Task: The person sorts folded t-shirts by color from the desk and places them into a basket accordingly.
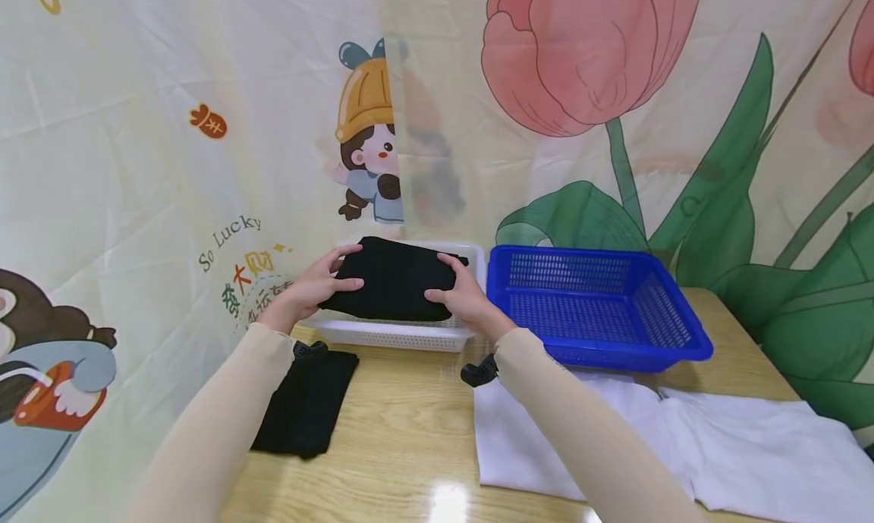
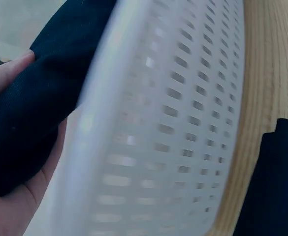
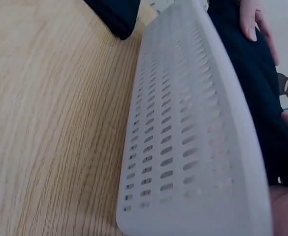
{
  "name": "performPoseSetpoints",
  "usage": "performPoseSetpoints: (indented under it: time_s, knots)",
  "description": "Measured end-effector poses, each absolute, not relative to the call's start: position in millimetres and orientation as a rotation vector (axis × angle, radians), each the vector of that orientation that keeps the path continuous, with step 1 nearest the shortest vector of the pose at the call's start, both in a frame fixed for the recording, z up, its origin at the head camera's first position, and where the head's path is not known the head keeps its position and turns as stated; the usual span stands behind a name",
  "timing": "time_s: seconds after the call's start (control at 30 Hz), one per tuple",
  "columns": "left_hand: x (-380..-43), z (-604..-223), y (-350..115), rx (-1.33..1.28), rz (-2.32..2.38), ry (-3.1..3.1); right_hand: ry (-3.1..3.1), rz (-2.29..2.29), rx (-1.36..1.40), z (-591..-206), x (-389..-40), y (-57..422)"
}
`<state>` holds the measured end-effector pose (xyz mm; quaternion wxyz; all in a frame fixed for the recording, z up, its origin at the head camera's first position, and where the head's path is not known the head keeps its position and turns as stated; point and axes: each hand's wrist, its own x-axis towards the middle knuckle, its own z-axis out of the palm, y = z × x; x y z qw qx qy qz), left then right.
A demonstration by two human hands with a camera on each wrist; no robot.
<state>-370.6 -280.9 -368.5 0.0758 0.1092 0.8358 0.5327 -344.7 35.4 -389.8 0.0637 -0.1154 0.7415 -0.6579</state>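
Note:
Both hands hold a folded black cloth (image 1: 396,280) over the white perforated basket (image 1: 389,336). My left hand (image 1: 309,289) grips its left end, thumb on the near face and fingers round the far side. At the right end, my right hand (image 1: 471,295) grips the cloth the same way. In the left wrist view the cloth (image 2: 45,83) bulges between thumb and fingers, beside the basket's rim. The right wrist view has the basket wall (image 3: 178,128) in front, with the cloth (image 3: 247,73) just behind the rim.
To the right of the white basket stands a blue plastic basket (image 1: 573,310). Another folded black cloth (image 1: 307,405) lies on the wooden table (image 1: 396,432) at left. White folded cloths (image 1: 765,447) lie at the front right, partly under my right forearm. A printed curtain (image 1: 273,128) hangs behind.

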Motion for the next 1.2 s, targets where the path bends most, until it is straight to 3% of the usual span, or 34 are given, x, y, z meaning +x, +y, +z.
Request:
performPoseSetpoints:
  time_s: [1.2]
  knots:
    - [-413,-413,-278,0.212,1.561,2.539,2.419,-1.715,-0.26,-415,-386,16]
